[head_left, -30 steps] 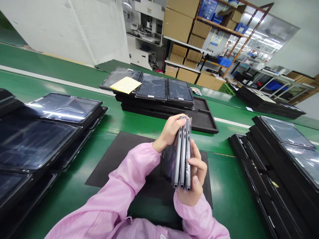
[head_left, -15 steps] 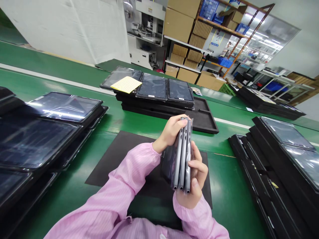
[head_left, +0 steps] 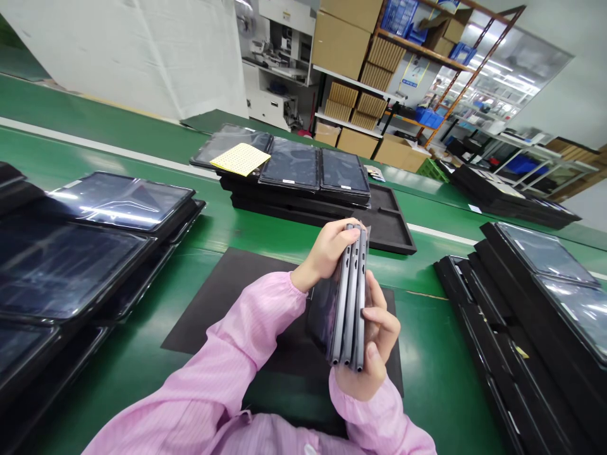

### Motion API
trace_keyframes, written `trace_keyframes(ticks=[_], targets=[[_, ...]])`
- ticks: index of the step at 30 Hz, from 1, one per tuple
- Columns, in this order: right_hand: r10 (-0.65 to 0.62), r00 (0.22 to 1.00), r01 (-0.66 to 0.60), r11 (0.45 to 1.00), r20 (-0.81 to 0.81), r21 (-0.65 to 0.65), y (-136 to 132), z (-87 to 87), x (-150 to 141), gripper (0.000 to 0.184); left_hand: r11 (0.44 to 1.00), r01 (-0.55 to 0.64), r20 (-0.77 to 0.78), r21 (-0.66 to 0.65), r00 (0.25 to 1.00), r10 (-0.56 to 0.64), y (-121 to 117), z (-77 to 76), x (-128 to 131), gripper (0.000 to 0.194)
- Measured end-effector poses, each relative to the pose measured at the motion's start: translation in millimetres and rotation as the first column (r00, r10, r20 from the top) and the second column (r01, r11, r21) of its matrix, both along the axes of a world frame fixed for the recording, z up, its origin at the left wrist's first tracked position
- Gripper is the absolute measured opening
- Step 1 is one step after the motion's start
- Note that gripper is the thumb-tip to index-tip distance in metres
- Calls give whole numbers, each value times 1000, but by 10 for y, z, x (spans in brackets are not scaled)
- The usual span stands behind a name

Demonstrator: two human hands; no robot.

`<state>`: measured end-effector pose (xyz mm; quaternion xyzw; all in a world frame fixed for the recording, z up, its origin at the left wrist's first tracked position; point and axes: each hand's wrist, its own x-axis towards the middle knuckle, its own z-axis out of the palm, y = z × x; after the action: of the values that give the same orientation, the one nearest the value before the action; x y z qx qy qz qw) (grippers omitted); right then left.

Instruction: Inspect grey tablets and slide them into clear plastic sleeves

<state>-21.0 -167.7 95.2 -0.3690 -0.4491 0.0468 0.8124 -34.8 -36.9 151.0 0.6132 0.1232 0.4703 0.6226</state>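
Holding three tablets (head_left: 349, 297) edge-up as one stack above black mat (head_left: 227, 297) on desk (head_left: 436, 354), left hand (head_left: 327, 253) clenched over top, right hand (head_left: 374, 354) clamped underneath; probably stiff, slick, glass-fragile, safest gripped by metal edges.

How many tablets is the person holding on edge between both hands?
3, pressed side by side in one stack of tablets: left hand at the far end, right hand at the near end.

Counts: 3 tablets (head_left: 349, 297) held edge-on at centre frame. 3 tablets on the far tray stack (head_left: 294, 189), upper centre. 1 yellow sheet (head_left: 241, 158) on that stack. 1 black mat (head_left: 237, 297) on the surface.
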Motion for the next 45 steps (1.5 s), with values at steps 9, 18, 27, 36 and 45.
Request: trace_keyframes(ticks=[9, 18, 27, 36, 45], targets=[[-18, 1000, 18, 1000, 14, -20, -14, -34, -15, 25, 1000, 11, 10, -3, 1000, -11, -8, 3, -12, 30], [105, 992, -107, 994, -63, -33, -130, 120, -4, 23, 1000, 2, -8, 19, 1000, -2, -43, 23, -19, 30], [104, 994, -98, 969, 14, -227, -313, 210, 21, 30, 999, -34, -35, 35, 999, 35, -18, 18, -21, 30], [2, 986, 37, 972, 166, -232, -278, 179, 33, 30, 999, -24, -24, 33, 999, 25, -8, -1, -9, 30], [47, 939, 35, 973, 341, -230, -292, 139, 151, 39, 999, -12, -17, 35, 1000, 12, -3, 18, -14, 31]])
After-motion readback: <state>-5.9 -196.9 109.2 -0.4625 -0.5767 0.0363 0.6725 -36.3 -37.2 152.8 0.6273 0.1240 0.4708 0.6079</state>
